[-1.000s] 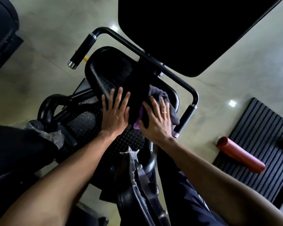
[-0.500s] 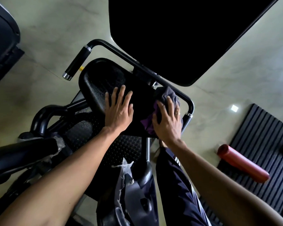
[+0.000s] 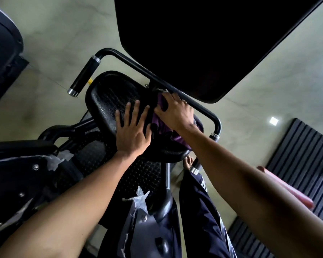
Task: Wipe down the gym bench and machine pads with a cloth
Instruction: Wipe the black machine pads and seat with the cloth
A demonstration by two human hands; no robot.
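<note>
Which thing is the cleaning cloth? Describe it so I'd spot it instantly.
Find the black textured seat pad in the middle. On its right side, the right hand holds a crumpled cloth against it. Nothing else there is purple.

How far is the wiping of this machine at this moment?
Done: cannot tell; no pad shows wipe marks. In hand: the right hand holds the purple cloth on the seat pad, far side, while the left hand lies flat on it. Probably left: the back pad.

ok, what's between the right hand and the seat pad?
The purple cloth. It lies bunched under the right hand, which grips it against the black seat pad. This shows in the head view, the only one.
</note>
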